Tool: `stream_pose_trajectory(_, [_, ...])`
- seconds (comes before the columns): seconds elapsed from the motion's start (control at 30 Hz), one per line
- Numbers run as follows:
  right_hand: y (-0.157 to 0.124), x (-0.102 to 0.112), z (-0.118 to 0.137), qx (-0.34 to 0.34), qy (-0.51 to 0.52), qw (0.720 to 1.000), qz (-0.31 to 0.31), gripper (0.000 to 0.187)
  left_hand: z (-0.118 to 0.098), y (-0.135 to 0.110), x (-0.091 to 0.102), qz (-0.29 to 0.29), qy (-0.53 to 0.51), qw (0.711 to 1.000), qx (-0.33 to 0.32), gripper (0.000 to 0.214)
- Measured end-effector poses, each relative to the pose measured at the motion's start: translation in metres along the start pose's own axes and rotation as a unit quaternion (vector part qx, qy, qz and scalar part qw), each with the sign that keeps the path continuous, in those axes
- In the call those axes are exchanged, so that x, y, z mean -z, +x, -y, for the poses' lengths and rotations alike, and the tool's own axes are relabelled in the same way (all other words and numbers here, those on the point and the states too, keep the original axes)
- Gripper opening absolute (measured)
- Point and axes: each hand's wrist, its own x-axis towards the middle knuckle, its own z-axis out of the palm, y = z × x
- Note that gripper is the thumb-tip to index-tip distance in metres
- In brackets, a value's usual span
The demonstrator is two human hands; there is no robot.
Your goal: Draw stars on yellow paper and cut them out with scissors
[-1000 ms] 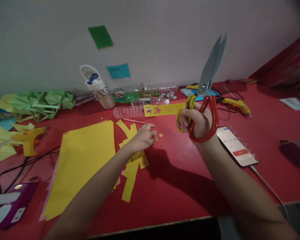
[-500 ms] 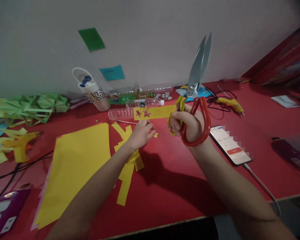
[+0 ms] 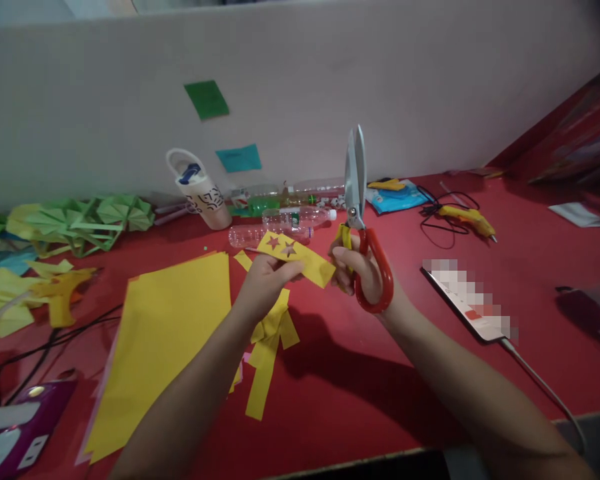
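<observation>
A yellow paper strip point(image 3: 316, 265) with two star-shaped holes is pinched between the thumb and fingers of my left hand point(image 3: 269, 279). My right hand point(image 3: 363, 270) is wrapped around large scissors point(image 3: 355, 177), one handle red and one yellow, with the blades pointing up and nearly closed. The strip's right end lies close to my right fingers; whether they touch it I cannot tell. Below my left hand, several yellow strips point(image 3: 264, 377) lie in a loose pile. A stack of yellow paper sheets point(image 3: 173, 333) is to the left, partly covered by my left forearm.
Clear plastic bottles point(image 3: 295, 219) and a white tumbler point(image 3: 205, 197) stand along the wall. A phone point(image 3: 467, 303) with a cable and a yellow glue gun point(image 3: 467, 220) are at right. Another glue gun point(image 3: 60, 293) and green folded paper point(image 3: 90, 223) are at left.
The paper strip has passed from my right hand to my left and now slants down to the right. My right hand and the scissors have moved left and lower. The view has shifted slightly.
</observation>
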Motion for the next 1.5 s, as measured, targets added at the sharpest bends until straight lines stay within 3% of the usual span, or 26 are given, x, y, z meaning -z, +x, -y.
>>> stream_pose_trajectory(0.17, [0.001, 0.001, 0.001, -0.056, -0.015, 0.997, 0.051, 0.016, -0.009, -0.008, 0.004, 0.059, 0.033, 0.997, 0.022, 0.016])
stream_pose_trajectory(0.37, [-0.004, -0.005, 0.002, -0.092, -0.010, 0.992, 0.081, 0.010, -0.011, -0.004, 0.005, 0.074, 0.013, 0.997, -0.021, 0.012])
stream_pose_trajectory(0.6, [-0.005, -0.006, -0.001, -0.018, -0.040, 0.998, 0.041, 0.015, -0.013, -0.008, 0.005, 0.107, 0.000, 0.994, -0.008, 0.008])
stream_pose_trajectory(0.73, [-0.007, -0.006, 0.002, -0.038, -0.052, 0.997, 0.044, 0.015, -0.014, -0.009, 0.005, 0.130, 0.002, 0.991, -0.004, 0.008])
stream_pose_trajectory(0.87, [-0.009, -0.008, 0.002, -0.028, -0.037, 0.999, 0.022, 0.014, -0.012, -0.011, 0.001, 0.116, -0.049, 0.992, 0.033, 0.011])
stream_pose_trajectory(1.03, [-0.008, -0.008, 0.001, 0.039, -0.060, 0.997, -0.020, 0.020, -0.011, -0.014, -0.008, 0.165, -0.106, 0.977, 0.088, 0.021])
stream_pose_trajectory(1.1, [-0.008, -0.006, 0.001, 0.051, -0.071, 0.996, -0.016, 0.024, -0.011, -0.013, -0.007, 0.145, -0.099, 0.981, 0.080, 0.021])
stream_pose_trajectory(1.23, [-0.007, 0.001, 0.003, 0.039, -0.090, 0.995, 0.011, 0.031, -0.014, -0.006, 0.006, 0.045, -0.088, 0.995, 0.019, 0.017])
stream_pose_trajectory(1.37, [-0.007, 0.008, 0.004, -0.006, -0.199, 0.975, 0.095, 0.040, -0.023, -0.001, 0.025, -0.040, -0.117, 0.992, -0.025, 0.015])
stream_pose_trajectory(1.5, [-0.008, 0.008, 0.005, -0.055, -0.268, 0.944, 0.186, 0.051, -0.030, -0.002, 0.038, -0.071, -0.131, 0.986, -0.072, 0.019])
